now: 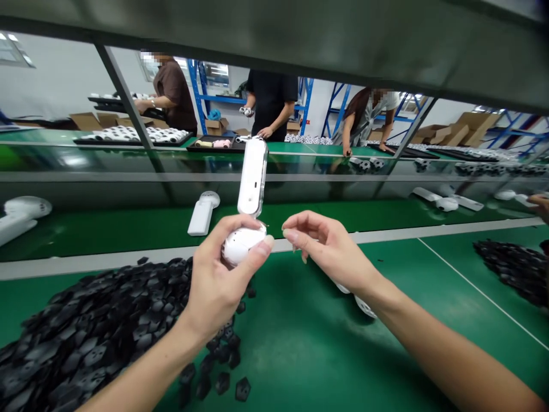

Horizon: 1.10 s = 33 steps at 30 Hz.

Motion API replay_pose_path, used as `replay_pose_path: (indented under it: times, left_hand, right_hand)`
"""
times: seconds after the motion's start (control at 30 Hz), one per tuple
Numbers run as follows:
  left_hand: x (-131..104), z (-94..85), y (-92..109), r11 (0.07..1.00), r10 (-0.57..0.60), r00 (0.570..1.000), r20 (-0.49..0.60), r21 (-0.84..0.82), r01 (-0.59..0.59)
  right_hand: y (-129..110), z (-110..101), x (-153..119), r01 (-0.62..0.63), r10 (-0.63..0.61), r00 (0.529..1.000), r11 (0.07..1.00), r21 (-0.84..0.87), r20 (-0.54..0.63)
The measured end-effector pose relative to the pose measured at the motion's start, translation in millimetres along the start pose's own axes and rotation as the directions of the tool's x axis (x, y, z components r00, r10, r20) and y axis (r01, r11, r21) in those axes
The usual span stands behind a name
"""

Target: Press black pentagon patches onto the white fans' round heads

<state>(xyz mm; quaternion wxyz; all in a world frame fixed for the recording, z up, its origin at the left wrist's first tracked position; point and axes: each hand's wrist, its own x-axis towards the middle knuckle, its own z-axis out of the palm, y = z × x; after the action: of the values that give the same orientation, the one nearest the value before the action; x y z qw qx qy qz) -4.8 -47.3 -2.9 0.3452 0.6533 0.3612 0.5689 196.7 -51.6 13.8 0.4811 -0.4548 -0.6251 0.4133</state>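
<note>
My left hand (223,274) is closed around the round end of a white plastic device (253,177), whose long flat part points up and away. To its right, my right hand (319,243) is raised with thumb and fingertips pressed together; whatever they hold, if anything, is too small to name. A small gap separates the two hands. Partly hidden under my right forearm, another white piece (365,306) lies on the green mat (291,355). A large pile of black pentagonal pieces (107,320) spreads beside and beneath my left arm.
Beyond the pale edge strip (369,236), a green belt (300,216) carries white devices (201,216). At right lie more black pieces (514,269), near a person's hand (541,205). Several people work behind, including a person in brown (174,91). A shelf (274,40) hangs overhead.
</note>
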Motion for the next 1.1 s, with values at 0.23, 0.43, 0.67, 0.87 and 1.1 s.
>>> replay_pose_path:
  times: [0.23, 0.43, 0.67, 0.87, 1.1]
  left_hand:
    - [11, -5.1, 11, 0.972, 0.163, 0.985, -0.050, 0.177, -0.152]
    - [19, -11.6, 11, 0.994, 0.103, 0.989, -0.109, 0.053, -0.097]
    - [31, -16.3, 7, 0.979, -0.022, 0.998, -0.060, -0.206, 0.009]
    - [35, -19.5, 4, 0.925, -0.184, 0.975, -0.122, -0.358, 0.130]
    - [46, -31.2, 2, 0.743, -0.513, 0.849, -0.122, -0.559, 0.369]
  right_hand:
    - [26, 21, -6, 0.032, 0.065, 0.971, 0.917, -0.399, 0.228]
    - [51, 47, -16, 0.295, 0.063, 0.899, 0.644, -0.705, 0.434]
    - [65, 65, -19, 0.557, -0.027, 0.817, 0.299, -0.775, 0.577]
    - [71, 69, -19, 0.661, -0.134, 0.750, 0.160, -0.733, 0.648]
    - [59, 49, -8, 0.484, 0.080, 0.849, 0.280, -0.829, 0.523]
